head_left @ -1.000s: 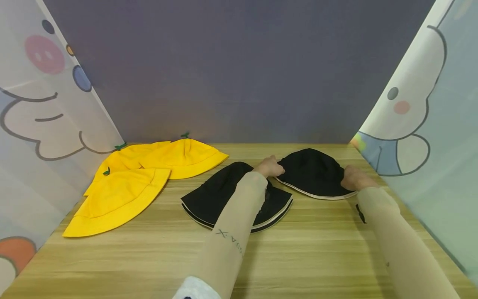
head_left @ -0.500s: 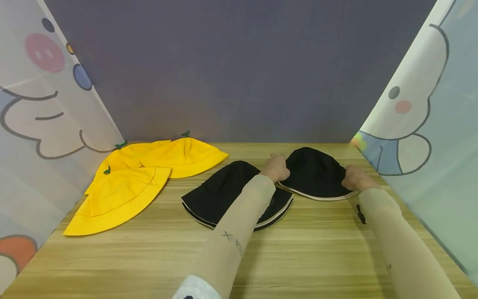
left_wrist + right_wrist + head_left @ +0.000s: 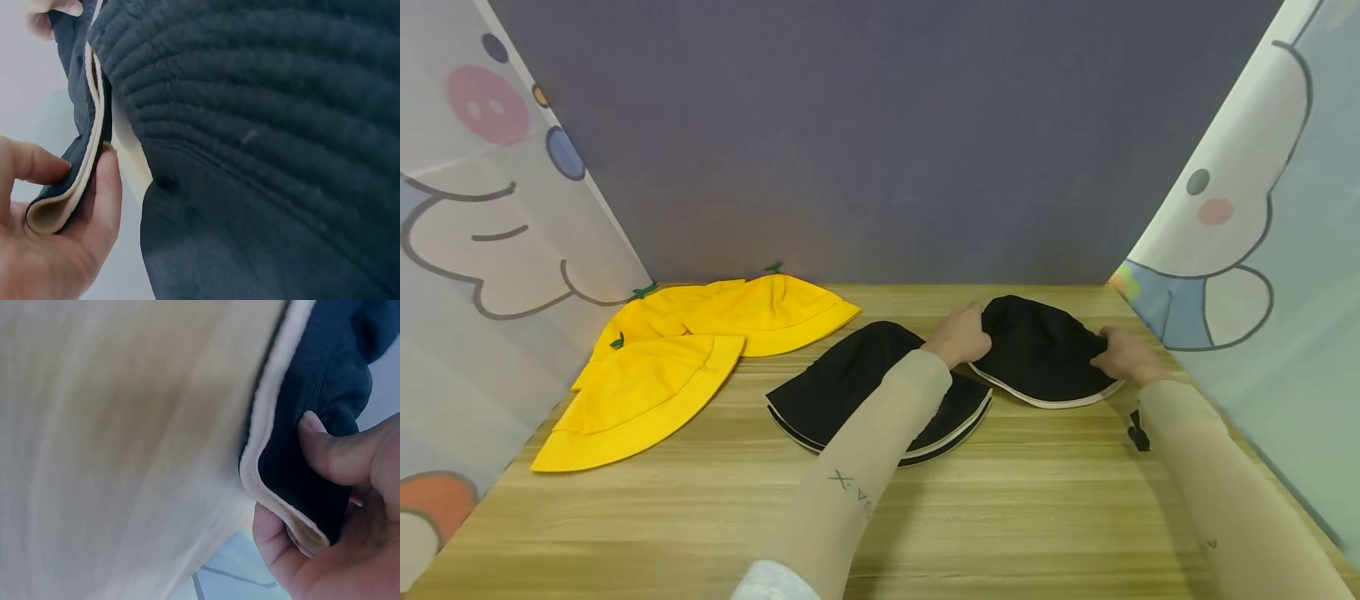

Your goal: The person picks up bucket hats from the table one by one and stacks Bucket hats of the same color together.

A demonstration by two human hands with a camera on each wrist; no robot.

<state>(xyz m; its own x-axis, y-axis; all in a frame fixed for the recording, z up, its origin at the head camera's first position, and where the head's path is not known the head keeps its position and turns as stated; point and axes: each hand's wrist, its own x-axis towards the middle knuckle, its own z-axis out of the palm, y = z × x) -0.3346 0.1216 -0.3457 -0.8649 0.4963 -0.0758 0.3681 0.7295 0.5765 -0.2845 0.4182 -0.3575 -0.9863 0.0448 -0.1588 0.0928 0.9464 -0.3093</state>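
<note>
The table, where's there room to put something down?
Two near patches: left of the left arm, before the yellow hats; between it and the right arm, before the black hats. Crowded: back left, centre and back right, where hats are.

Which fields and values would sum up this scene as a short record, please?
Left hand: pinches the left end of the held black hat
Right hand: pinches its right end
Middle: second black hat, another brim showing beneath
Left side: three yellow hats, each with a green sprout
Surface: wood-grain table
</note>
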